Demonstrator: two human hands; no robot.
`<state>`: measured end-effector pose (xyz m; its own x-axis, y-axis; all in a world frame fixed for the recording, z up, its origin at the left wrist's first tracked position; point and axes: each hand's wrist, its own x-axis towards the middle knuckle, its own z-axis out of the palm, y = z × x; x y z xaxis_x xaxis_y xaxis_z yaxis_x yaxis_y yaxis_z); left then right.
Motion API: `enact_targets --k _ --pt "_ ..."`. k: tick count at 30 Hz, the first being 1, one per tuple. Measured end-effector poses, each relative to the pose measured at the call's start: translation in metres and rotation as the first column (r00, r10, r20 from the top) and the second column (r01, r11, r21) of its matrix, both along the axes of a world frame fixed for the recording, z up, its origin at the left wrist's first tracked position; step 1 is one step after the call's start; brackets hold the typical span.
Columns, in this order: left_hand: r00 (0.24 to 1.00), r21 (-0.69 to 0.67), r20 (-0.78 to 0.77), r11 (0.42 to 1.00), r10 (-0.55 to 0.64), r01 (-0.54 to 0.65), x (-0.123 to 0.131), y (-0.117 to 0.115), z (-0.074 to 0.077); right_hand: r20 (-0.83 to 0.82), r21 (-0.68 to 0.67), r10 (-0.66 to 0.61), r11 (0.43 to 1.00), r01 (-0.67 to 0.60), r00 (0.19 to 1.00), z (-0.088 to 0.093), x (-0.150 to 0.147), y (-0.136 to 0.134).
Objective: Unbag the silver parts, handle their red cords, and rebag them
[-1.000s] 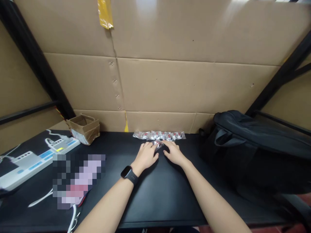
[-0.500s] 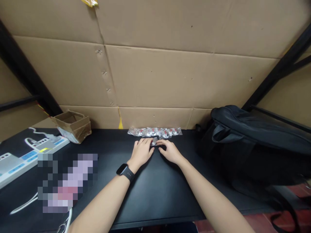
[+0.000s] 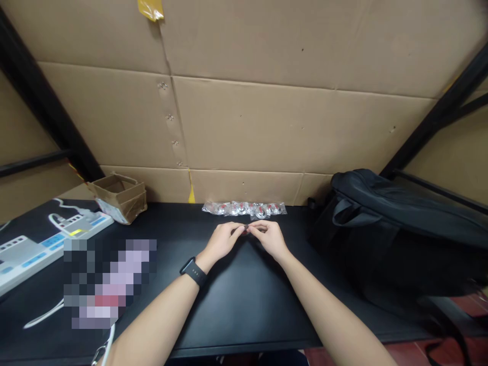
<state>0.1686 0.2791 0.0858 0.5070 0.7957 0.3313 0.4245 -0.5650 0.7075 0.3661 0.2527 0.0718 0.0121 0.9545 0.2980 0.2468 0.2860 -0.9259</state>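
My left hand [image 3: 224, 240], with a black watch on its wrist, has its thumb and fingers pinched together over the black tabletop [image 3: 251, 300]. Opposite it, my right hand [image 3: 270, 239] pinches in the same way, the fingertips of the two hands nearly meeting. Between them is a small dark item with some red [image 3: 246, 229], mostly covered by the fingers; its kind I cannot make out. Just beyond the hands lies a row of clear plastic packets [image 3: 244, 208], holding round silvery pieces with red marks.
A torn cardboard box [image 3: 121, 195] stands at the back left, near a white power strip [image 3: 57, 244] with plugged cables. A blurred-out object [image 3: 118, 279] lies at left. On the right sits a large black bag [image 3: 396, 239]. Cardboard panels [image 3: 251, 127] form the back wall.
Both hands have gone from lying spread around a small clear packet to pinching a small item between their fingertips. The view has shifted slightly. The row of packets stays put.
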Motion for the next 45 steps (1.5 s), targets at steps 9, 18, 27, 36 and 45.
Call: enact_targets --k 9,18,27,36,45 --pt "0.973 -0.264 0.162 0.957 0.163 -0.117 -0.001 0.012 -0.007 0.376 0.149 -0.038 0.989 -0.020 0.926 0.026 -0.001 -0.014" --pt "0.886 -0.316 0.369 0.934 0.280 -0.164 -0.018 0.023 -0.002 0.508 0.132 0.042 0.983 -0.126 0.860 0.032 0.017 -0.018" --pt "0.883 -0.292 0.419 0.952 0.212 -0.090 -0.014 0.016 0.008 0.519 0.112 0.022 0.989 -0.094 0.854 0.014 0.009 -0.013" --pt "0.863 -0.220 0.456 0.967 0.218 -0.128 -0.018 0.021 0.011 0.599 0.106 -0.009 0.992 -0.069 0.800 0.010 -0.002 -0.016" --pt "0.780 0.114 0.001 0.775 0.626 -0.622 -0.064 0.027 0.026 0.689 0.080 -0.046 0.997 -0.012 0.723 0.000 -0.005 -0.014"
